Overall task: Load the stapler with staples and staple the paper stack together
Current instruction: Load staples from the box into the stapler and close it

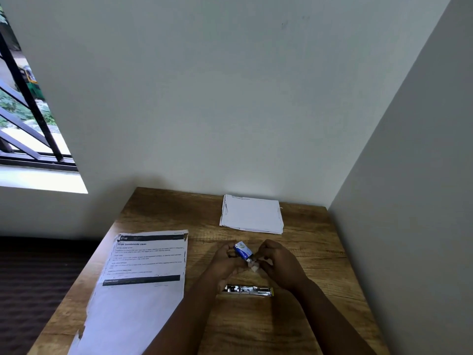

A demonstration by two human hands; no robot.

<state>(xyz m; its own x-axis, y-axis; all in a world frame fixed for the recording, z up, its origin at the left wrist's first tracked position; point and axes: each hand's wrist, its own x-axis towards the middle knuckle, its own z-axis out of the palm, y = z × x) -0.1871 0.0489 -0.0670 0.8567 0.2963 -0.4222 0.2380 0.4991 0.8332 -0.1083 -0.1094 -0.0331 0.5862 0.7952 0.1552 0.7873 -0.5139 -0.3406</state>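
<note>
My left hand (226, 262) grips a small blue and white staple box (242, 249), held tilted above the table. My right hand (277, 262) pinches the box's near end, where a small white flap (254, 267) sticks out. The stapler (248, 290) lies on the wooden table (320, 278) just below my hands, metal channel showing, with a yellow tip at its right end. A stack of white paper (252, 213) lies at the back of the table near the wall.
A printed instruction sheet (143, 272) lies on the table's left side, reaching past the front edge. Walls close off the back and the right. A window with dark bars is at the far left.
</note>
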